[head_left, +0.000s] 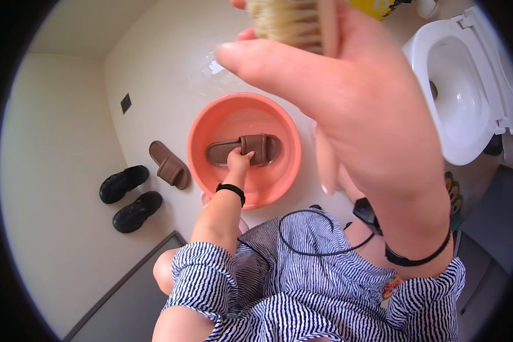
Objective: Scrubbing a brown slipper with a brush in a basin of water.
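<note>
Close to the camera at the top, my right hand [376, 108] is closed round a scrubbing brush [290, 24] with pale bristles, raised well above the floor. Part of the brush is cut off by the upper edge. Below it stands a round orange-pink basin [196, 139] that seems to hold shallow water. A brown slide slipper [271, 149] lies in it, its sole on the basin's bottom. My left hand [239, 161] reaches into the basin and grips the slipper at its strap, thumb on top; the other fingers are partly hidden.
Left of the basin a matching brown slipper [170, 168] lies on the floor, beside two black shoes [129, 191]. A white toilet [453, 91] with its lid up stands at the right. A black cable [302, 253] loops over my striped clothing. A dark floor drain [126, 103] is farther left.
</note>
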The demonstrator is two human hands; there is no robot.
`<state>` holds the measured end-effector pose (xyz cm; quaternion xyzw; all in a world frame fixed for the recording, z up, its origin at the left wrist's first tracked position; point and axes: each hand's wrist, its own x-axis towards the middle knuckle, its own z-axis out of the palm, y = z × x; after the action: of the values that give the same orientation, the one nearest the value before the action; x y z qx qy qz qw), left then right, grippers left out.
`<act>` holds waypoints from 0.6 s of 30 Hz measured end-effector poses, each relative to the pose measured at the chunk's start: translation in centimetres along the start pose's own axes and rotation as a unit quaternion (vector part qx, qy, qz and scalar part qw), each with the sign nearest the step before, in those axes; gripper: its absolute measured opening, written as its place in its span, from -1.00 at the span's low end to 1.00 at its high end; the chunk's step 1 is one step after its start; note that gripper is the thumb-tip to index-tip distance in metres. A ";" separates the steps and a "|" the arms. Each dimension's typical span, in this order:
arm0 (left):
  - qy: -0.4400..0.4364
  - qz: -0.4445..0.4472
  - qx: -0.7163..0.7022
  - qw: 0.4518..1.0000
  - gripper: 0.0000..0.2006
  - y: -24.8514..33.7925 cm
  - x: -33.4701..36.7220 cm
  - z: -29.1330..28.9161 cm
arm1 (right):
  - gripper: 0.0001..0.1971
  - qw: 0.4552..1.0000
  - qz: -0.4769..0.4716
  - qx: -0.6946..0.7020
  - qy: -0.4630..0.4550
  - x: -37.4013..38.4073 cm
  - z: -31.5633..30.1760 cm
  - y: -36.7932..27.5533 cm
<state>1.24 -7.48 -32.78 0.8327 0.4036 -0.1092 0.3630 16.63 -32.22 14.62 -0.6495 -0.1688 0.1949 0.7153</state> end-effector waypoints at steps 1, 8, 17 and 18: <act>0.049 0.000 0.051 0.997 -0.61 -0.7 0.3 0.5 | -0.75 1.000 0.005 0.004 0.001 0.0 0.1 0.2; -0.024 -0.105 0.084 0.991 -0.59 2.1 0.2 -0.1 | -0.76 0.999 0.024 0.009 0.042 -0.9 -0.5 2.2; -0.067 -0.135 -0.063 0.987 -0.57 -0.2 0.9 -1.2 | -0.76 0.997 0.034 0.065 0.024 -0.7 0.2 2.0; -0.069 -0.144 -0.156 0.975 -0.64 -0.4 1.1 -1.4 | -0.76 0.996 0.038 0.075 0.021 -0.7 0.2 2.0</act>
<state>1.47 -5.74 -32.52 0.6898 0.5048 -0.1535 0.4957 15.77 -32.21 12.63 -0.6036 -0.1136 0.2202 0.7578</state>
